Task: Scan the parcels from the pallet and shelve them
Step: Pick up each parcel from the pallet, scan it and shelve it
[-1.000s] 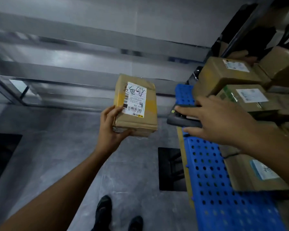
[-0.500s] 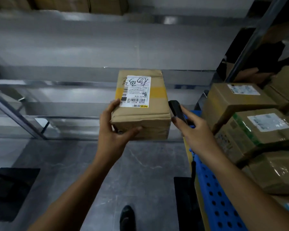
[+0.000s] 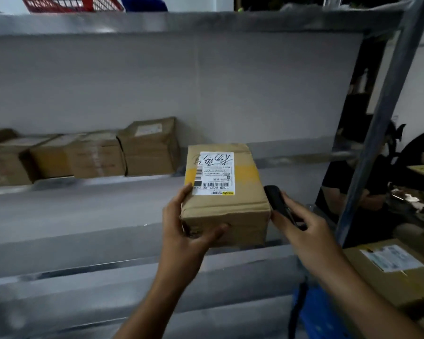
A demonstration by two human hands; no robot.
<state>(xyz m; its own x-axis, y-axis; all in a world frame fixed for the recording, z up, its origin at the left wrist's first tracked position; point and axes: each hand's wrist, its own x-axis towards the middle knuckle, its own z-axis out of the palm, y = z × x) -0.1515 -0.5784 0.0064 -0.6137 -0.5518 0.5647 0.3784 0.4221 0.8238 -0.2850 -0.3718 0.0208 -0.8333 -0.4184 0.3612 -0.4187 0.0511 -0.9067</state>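
At frame centre, the parcel [image 3: 227, 192] sits between the left hand [image 3: 184, 228] and the right hand [image 3: 306, 231], the scanner [image 3: 277, 201] just right of it. Boxes [image 3: 149, 148] line the shelf [image 3: 83, 209] at middle left; another carton [image 3: 377, 280] lies lower right.

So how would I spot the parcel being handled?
Find the grey metal shelving. Before its middle shelf, right of the shelved boxes, the left hand holds a brown parcel. Unlike them, it is held in the air, with a yellow tape band and black handwriting on its white label.

Bare forearms [image 3: 157, 302] and hands [image 3: 184, 231]
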